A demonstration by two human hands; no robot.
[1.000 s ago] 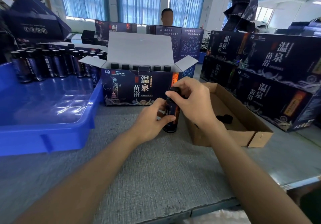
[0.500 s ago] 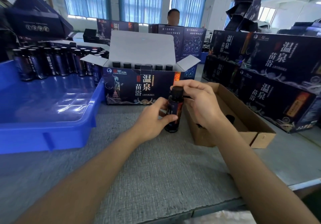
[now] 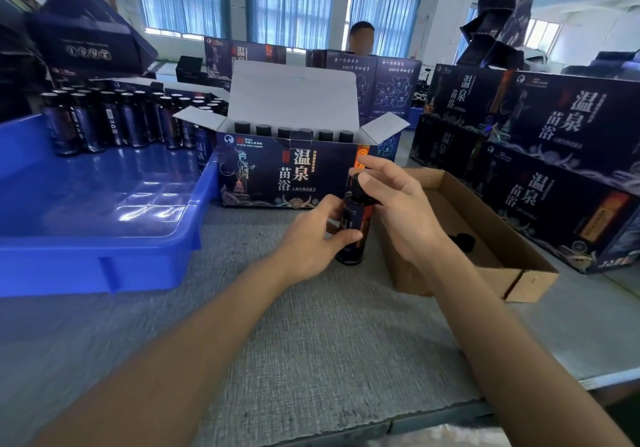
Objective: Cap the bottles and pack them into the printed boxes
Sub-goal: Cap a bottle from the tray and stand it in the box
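The bottle [image 3: 355, 230] is stood upright on the grey table [image 3: 311, 342], just in front of the open printed box [image 3: 277, 176], and it is gripped round its body by the left hand [image 3: 311, 240]. Up top, the black cap [image 3: 357, 185] is seated on the neck and is pinched by the right hand [image 3: 401, 204] between thumb and forefinger, the fingers held fairly straight.

Right behind, the printed box is seen with its white lid flap raised and its side flaps spread. A row of capped bottles [image 3: 284, 132] is lined up along its back wall; the front of its inside is hidden by the printed panel.

Just beside the bottle, to the right, a shallow cardboard tray [image 3: 519, 273] is laid out, and loose black caps [image 3: 462, 240] are gathered in it.

To the left, dark bottles [image 3: 104, 120] are crowded at the far end of a blue plastic tray [image 3: 104, 266]; whether they are capped cannot be told.

Closed printed boxes [image 3: 554, 155] are stacked at the far right.
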